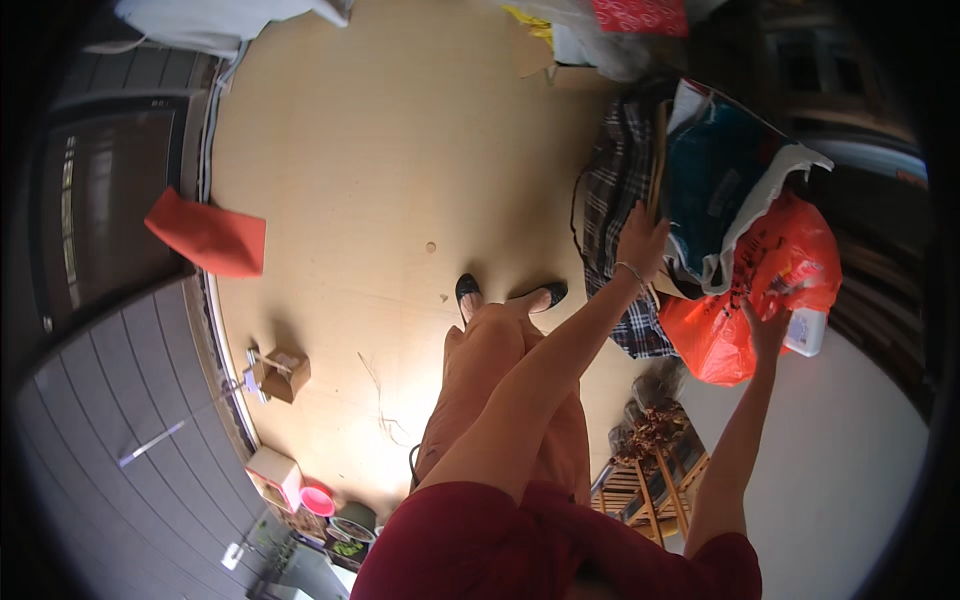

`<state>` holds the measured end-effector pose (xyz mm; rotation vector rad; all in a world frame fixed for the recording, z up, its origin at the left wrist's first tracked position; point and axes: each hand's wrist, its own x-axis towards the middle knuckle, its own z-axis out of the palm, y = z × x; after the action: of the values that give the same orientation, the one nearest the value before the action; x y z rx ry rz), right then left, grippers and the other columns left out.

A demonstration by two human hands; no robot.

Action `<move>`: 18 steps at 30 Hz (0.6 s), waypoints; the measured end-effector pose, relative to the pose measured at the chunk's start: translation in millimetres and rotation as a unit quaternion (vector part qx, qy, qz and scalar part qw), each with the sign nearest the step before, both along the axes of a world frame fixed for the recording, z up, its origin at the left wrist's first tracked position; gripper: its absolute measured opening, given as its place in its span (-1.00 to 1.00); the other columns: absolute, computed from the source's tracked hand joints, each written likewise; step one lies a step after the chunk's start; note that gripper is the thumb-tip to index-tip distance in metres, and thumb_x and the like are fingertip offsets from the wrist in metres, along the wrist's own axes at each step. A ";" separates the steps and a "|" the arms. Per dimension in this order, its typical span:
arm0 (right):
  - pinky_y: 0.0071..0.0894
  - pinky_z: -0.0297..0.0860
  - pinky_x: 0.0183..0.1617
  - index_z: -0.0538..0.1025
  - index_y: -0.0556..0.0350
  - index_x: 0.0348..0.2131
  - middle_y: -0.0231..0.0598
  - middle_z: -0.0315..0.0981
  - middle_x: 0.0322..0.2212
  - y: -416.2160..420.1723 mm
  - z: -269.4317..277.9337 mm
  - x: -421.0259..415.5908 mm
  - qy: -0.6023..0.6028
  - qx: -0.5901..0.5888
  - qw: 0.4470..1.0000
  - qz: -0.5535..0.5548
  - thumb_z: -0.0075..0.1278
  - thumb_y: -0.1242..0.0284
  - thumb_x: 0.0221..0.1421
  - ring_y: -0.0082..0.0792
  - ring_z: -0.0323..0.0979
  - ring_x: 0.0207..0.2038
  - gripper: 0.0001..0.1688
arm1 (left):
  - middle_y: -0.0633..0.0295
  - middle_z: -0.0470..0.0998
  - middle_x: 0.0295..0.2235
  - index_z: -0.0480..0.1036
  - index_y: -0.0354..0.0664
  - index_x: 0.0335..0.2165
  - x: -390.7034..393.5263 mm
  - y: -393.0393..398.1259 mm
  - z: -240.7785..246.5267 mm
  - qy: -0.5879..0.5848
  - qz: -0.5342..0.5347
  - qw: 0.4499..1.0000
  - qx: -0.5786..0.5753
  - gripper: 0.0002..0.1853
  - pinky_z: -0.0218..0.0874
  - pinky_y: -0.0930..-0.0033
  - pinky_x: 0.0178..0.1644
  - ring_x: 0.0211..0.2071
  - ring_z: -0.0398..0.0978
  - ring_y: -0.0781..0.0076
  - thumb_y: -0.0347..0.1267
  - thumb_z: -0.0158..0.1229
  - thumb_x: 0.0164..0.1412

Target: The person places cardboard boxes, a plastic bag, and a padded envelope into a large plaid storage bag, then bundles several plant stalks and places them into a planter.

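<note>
My left hand, with a bracelet at the wrist, rests at the rim between a dark plaid fabric bag and a teal plastic package with a white edge. Its fingers are spread. My right hand touches a translucent red plastic bag that bears dark writing; whether it pinches the plastic, I cannot tell. A white container pokes out beside the red bag, close to my right fingers. The contents of the plaid bag are mostly hidden under the teal package.
A red sheet lies at the left by a dark glass door. A small cardboard box stands near the left wall, with a pink basin and pots lower down. A wooden rack is near my right side. An open carton sits at the top.
</note>
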<state>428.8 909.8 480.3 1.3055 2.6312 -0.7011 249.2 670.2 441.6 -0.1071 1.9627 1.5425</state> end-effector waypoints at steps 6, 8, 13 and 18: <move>-0.15 0.04 0.13 -0.02 0.36 0.08 0.26 -0.08 0.05 8.4 17.3 49.0 -0.037 0.173 0.984 -0.015 0.08 -0.15 -0.32 0.07 -0.01 0.10 0.23 | -0.08 0.10 0.06 0.18 -0.29 -0.01 34.1 -78.9 -4.3 -0.021 0.056 0.998 -0.024 -0.41 -0.09 0.23 0.13 0.08 0.06 0.04 -0.12 -0.09 0.07; -0.14 0.08 0.09 0.10 0.38 0.02 0.26 0.01 0.00 -10.8 28.0 54.5 -0.031 0.262 0.965 0.004 0.04 -0.10 -0.23 0.06 0.03 0.07 0.07 | -0.10 0.07 0.07 0.24 -0.27 -0.04 40.7 -126.4 -14.0 -0.064 0.031 0.997 -0.038 -0.45 -0.09 0.19 0.13 0.08 0.06 0.01 -0.12 -0.11 0.08; -0.18 0.17 -0.01 0.35 0.39 -0.24 0.13 0.23 -0.17 -121.4 42.6 25.1 0.065 0.268 0.951 0.140 -0.14 0.17 0.05 0.01 0.20 -0.09 -0.45 | -0.05 0.22 -0.03 0.37 -0.27 -0.19 94.9 -294.1 -40.3 0.034 -0.080 0.974 -0.211 -0.58 0.02 0.18 0.07 0.02 0.15 0.04 -0.20 -0.06 0.05; -0.21 0.20 -0.11 0.40 0.37 -0.37 0.01 0.32 -0.32 -256.2 11.6 -2.9 0.122 0.173 0.919 0.331 -0.23 0.36 0.08 -0.08 0.26 -0.22 -0.65 | -0.01 0.32 -0.11 0.41 -0.20 -0.23 204.4 -482.4 -35.2 -0.049 0.274 0.935 -0.221 -0.62 0.08 0.27 0.04 -0.04 0.24 0.11 -0.21 0.05 -0.02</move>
<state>425.9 653.6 491.9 0.2945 3.2100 -0.3092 453.6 187.8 406.4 -0.9733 2.2807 1.3325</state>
